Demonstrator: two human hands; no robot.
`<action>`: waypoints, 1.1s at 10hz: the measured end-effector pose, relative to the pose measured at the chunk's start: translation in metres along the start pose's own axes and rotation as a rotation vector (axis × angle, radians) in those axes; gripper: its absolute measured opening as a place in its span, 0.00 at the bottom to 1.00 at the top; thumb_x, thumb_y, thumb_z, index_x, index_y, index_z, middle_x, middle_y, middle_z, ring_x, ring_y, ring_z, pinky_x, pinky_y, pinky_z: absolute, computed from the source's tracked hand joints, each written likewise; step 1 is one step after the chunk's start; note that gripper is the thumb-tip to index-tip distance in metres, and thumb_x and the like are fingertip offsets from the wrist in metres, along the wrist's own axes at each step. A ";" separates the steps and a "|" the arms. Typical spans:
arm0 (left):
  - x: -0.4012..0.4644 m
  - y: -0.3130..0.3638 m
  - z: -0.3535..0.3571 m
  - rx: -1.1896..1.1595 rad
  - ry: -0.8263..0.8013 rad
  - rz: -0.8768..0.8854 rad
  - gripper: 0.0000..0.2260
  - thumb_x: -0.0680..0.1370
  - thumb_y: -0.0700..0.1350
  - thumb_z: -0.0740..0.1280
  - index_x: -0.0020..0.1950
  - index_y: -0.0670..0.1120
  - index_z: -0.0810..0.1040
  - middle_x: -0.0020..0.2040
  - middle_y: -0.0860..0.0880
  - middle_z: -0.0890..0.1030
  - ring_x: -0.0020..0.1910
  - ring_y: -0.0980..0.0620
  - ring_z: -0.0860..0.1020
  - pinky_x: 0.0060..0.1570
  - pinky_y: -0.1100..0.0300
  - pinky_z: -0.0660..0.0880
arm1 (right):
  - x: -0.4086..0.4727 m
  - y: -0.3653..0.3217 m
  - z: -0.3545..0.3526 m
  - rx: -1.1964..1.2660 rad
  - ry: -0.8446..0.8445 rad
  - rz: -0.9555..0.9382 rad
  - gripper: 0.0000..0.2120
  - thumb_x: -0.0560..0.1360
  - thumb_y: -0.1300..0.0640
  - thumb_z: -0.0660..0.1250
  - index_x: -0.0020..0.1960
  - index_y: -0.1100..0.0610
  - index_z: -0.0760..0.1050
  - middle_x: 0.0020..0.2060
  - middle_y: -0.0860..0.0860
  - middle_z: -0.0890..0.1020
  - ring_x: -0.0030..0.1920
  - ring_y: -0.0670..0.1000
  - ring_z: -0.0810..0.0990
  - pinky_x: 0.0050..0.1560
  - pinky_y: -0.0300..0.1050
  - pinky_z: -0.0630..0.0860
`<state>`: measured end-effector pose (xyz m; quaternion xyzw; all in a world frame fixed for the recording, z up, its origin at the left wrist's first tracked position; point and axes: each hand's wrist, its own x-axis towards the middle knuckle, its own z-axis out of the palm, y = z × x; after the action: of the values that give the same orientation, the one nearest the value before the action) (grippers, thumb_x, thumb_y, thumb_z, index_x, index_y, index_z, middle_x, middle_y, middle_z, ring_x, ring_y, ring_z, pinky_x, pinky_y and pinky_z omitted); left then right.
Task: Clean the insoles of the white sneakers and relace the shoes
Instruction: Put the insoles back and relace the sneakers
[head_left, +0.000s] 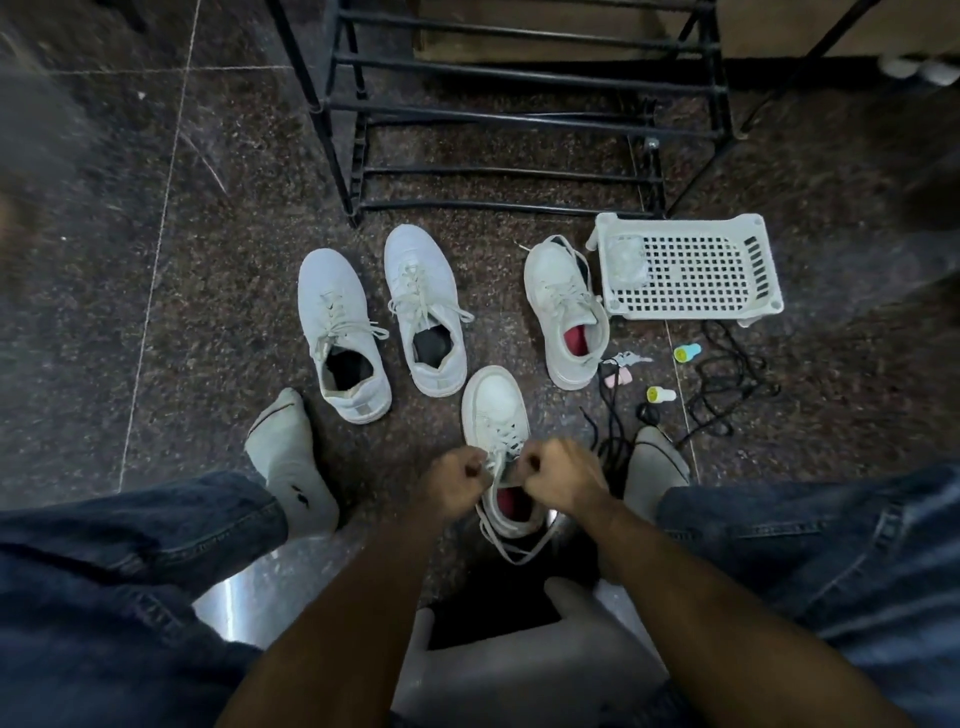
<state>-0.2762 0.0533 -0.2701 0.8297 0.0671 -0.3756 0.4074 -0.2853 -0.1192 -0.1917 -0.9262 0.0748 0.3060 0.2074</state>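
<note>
A white sneaker (496, 402) with a red insole stands on the floor between my feet, toe pointing away. My left hand (457, 480) and my right hand (558, 475) are both fisted over its tongue, each gripping a strand of the white lace (511, 553), whose loose ends trail behind the heel. Its mate (563, 306), also with a red insole, lies further off to the right. Two more white sneakers (340, 332) (426, 306) with dark insoles stand side by side to the left, laced.
A white perforated plastic basket (685, 270) lies at the right. Black laces (727, 384), keys (626, 358) and two small yellow-capped bottles (661, 395) are scattered near it. A black metal shoe rack (509, 114) stands beyond the shoes. My socked feet (291, 457) flank the sneaker.
</note>
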 end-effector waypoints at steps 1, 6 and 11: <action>-0.006 0.009 -0.004 0.026 -0.014 -0.004 0.13 0.73 0.48 0.71 0.57 0.50 0.82 0.51 0.49 0.84 0.50 0.50 0.81 0.54 0.55 0.77 | 0.005 0.008 -0.008 0.048 0.050 0.048 0.09 0.73 0.49 0.64 0.52 0.47 0.73 0.48 0.49 0.80 0.50 0.55 0.80 0.49 0.45 0.75; -0.005 0.043 -0.039 -0.151 0.071 -0.033 0.10 0.78 0.39 0.63 0.36 0.44 0.73 0.27 0.46 0.81 0.31 0.45 0.79 0.43 0.52 0.77 | 0.013 0.010 -0.017 -0.016 -0.060 0.048 0.09 0.72 0.46 0.72 0.47 0.50 0.81 0.48 0.49 0.84 0.51 0.52 0.81 0.48 0.41 0.72; -0.011 0.073 -0.091 0.729 0.103 -0.120 0.13 0.77 0.47 0.65 0.58 0.43 0.80 0.55 0.44 0.81 0.54 0.42 0.80 0.51 0.51 0.78 | 0.011 0.025 -0.068 -0.136 -0.128 -0.006 0.06 0.73 0.56 0.66 0.38 0.49 0.79 0.46 0.43 0.85 0.50 0.48 0.81 0.55 0.47 0.77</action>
<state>-0.2022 0.0733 -0.1823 0.9327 -0.0020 -0.3559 0.0585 -0.2470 -0.1707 -0.1574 -0.9168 0.0376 0.3684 0.1494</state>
